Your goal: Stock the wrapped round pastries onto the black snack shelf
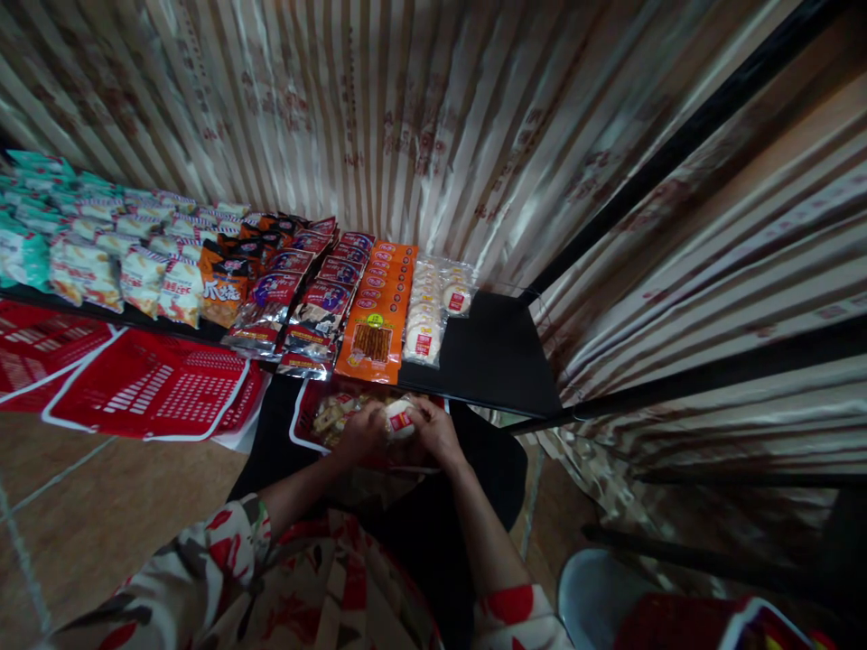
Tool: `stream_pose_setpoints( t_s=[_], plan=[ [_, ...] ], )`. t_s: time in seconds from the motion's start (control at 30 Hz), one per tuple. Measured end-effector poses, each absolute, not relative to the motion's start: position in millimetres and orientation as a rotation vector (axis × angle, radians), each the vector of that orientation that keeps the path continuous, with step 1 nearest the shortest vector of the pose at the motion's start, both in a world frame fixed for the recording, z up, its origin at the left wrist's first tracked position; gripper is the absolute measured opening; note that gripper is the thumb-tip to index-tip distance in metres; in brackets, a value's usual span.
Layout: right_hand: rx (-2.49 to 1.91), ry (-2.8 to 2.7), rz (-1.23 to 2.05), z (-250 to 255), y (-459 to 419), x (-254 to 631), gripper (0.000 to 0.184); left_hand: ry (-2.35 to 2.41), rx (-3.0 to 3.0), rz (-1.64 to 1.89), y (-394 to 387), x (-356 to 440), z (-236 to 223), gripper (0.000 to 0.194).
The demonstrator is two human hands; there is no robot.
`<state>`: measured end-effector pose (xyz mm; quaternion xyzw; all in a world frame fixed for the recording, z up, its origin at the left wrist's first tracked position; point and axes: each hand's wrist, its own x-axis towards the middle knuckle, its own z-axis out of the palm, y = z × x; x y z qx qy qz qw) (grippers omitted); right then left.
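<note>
Between my two hands is a small clear packet of round white crackers [399,419] with a red label. My left hand [364,433] grips its left side and my right hand [435,430] its right side, both with fingers closed. Below them, a red basket [302,411] with a white handle sits at my lap, holding several similar loose packets [333,413]. Just beyond, a row of overlapping cracker packets [424,325] lies on the black shelf [498,348], with another short stack [457,293] to its right.
Left along the shelf run orange packets [372,334], dark red packets [318,316], white bags [145,280] and green bags [23,253]. Red baskets [155,384] stand below at left. A pleated curtain [406,108] hangs behind; black poles [610,153] cross at right. A grey round container [596,591] is lower right.
</note>
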<state>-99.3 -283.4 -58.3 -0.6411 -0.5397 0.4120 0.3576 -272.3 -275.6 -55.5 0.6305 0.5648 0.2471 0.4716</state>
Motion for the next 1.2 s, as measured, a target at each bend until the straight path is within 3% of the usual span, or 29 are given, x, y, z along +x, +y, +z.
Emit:
stream_pose_setpoints(
  t_s=[0.27, 0.5, 0.97, 1.2],
  plan=[
    [-1.481, -1.119, 1.19, -35, -287, -99, 0.024, 1.207, 1.301, 0.878, -281, -271, -53, 0.033],
    [-1.362, -0.787, 1.247, -20, -295, -103, 0.037, 1.0, 1.041, 0.962, -280, -260, -48, 0.048],
    [-1.247, -0.297, 1.178, -29, -310, -126, 0.048, 0.922, 0.914, 0.984, -280, -245, -26, 0.052],
    [-1.248, -0.103, 1.09, -39, -310, -138, 0.05, 1.039, 0.978, 0.967, -280, -236, -24, 0.042]
  ],
)
